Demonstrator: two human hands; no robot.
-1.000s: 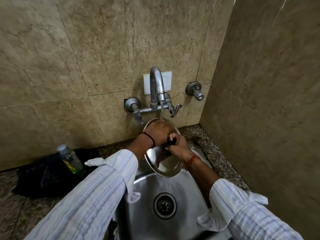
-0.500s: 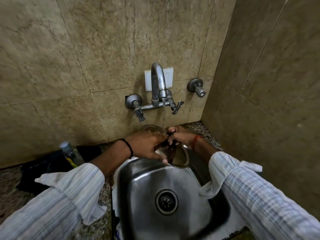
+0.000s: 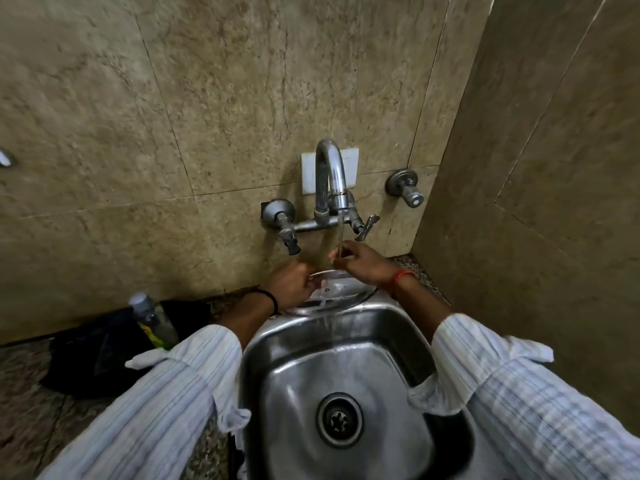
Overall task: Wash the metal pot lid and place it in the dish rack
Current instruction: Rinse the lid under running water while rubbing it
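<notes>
The lid [image 3: 329, 292] lay nearly flat at the back edge of the sink [image 3: 346, 375], under the tap [image 3: 330, 178], its far rim seen as a thin bright arc between the two hands. The left hand [image 3: 291, 284] was curled over the lid's left edge, fingers closed on the rim. The right hand [image 3: 363, 263] sat above the lid's right side, directly in the stream of water [image 3: 340, 233]; its fingers were bunched together, but whether they pinched the lid's knob could not be told, as motion blur hid that spot. Water ran off the lid down the sink's back wall toward the drain [image 3: 339, 420]. Both striped sleeves were rolled back from the wrists. On the counter [image 3: 20, 410] left of the sink a bottle [image 3: 152, 322] stood against a black cloth [image 3: 93, 355].
</notes>
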